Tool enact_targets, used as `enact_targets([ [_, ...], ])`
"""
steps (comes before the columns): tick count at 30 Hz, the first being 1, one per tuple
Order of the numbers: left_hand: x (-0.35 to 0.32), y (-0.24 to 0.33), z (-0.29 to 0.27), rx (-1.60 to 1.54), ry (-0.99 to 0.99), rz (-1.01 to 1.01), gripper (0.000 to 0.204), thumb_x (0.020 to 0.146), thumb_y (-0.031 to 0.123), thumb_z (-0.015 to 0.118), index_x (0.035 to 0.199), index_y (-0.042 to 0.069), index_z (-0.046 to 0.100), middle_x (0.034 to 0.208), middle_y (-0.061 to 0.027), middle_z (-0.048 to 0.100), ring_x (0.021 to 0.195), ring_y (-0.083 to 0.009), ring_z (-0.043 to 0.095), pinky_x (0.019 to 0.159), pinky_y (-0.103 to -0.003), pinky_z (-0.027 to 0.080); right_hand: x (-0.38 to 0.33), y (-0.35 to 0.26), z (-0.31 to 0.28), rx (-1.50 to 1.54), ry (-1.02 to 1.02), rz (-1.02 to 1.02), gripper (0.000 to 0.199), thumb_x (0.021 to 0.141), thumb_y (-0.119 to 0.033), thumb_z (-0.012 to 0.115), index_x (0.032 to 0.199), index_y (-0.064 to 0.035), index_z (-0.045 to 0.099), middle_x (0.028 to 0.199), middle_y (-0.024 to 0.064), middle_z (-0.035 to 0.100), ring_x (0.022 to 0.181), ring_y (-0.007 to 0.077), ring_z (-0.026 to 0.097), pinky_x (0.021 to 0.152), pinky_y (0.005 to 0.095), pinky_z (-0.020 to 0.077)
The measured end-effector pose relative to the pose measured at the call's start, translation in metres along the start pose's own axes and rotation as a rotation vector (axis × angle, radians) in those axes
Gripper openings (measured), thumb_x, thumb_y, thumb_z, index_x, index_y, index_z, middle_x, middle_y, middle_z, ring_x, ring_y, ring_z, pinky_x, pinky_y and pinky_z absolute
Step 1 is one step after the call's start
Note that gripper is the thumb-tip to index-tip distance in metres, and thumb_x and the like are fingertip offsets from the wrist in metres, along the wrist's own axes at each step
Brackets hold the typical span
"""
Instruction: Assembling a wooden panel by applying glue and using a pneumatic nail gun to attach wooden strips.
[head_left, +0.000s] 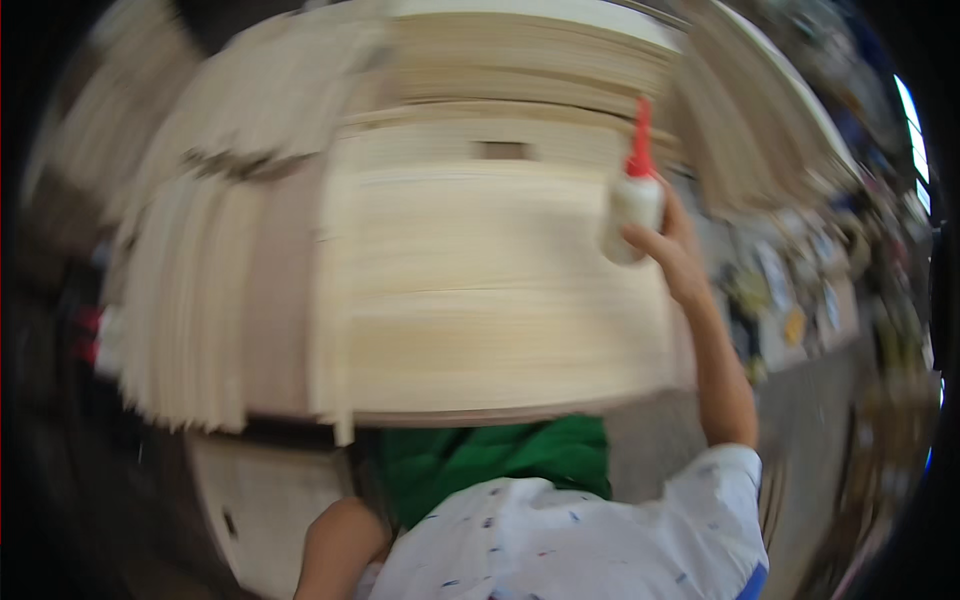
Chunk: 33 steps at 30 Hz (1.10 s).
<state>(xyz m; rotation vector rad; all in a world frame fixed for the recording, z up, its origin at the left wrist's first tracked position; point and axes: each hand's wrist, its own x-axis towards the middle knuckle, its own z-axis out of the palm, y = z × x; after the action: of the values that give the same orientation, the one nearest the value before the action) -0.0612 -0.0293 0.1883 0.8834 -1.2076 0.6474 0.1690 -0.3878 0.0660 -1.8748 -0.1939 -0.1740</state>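
Stretches across the middle as a wooden worktop (pixel 490 416), brownish along the near edge. Carries pale wooden panels (pixel 500 340) at centre, behind them a slotted board (pixel 420 145). At left, bears a brownish board (pixel 283 300) beside pale strips or stacked sheet edges (pixel 190 300), too blurred to tell which.

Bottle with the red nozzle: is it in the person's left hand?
No, the right hand grips the white bottle, its thumb against the lower part.
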Motion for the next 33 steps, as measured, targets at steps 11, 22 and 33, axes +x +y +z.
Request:
enact_targets([
  [11,-0.116,-0.117,-0.026,0.666,0.689,-1.029,0.061,0.076,0.018,0.079,0.126,0.005,0.045,0.12,-0.0099,0.048,0.105,-0.0186,0.054,0.085,-0.033,0.048,-0.019,-0.065,0.153,0.128,-0.839,-0.09,0.095,0.069,-0.026,0.079,0.146,0.0013,0.031,0.123,0.016,0.053,0.113,0.0247,0.053,0.097,0.0366,0.0414],
  [22,-0.119,-0.152,-0.047,0.677,0.777,-1.005,0.052,0.066,0.013,0.073,0.109,0.001,0.048,0.105,-0.015,0.054,0.099,-0.0255,0.055,0.089,-0.036,0.047,-0.008,-0.019,0.158,0.275,-0.772,-0.042,0.087,0.077,-0.027,0.072,0.149,-0.0046,0.029,0.141,0.018,0.043,0.13,0.0305,0.043,0.109,0.0427,0.0327],
  [33,-0.106,-0.215,0.005,0.341,1.018,-0.83,0.049,0.062,0.013,0.074,0.103,0.007,0.046,0.1,-0.0083,0.049,0.099,-0.0221,0.05,0.089,-0.037,0.044,-0.046,0.023,0.138,1.336,-0.044,0.467,0.074,0.09,-0.033,0.067,0.142,0.0056,0.033,0.14,0.0196,0.045,0.129,0.0287,0.045,0.11,0.0432,0.0362],
])
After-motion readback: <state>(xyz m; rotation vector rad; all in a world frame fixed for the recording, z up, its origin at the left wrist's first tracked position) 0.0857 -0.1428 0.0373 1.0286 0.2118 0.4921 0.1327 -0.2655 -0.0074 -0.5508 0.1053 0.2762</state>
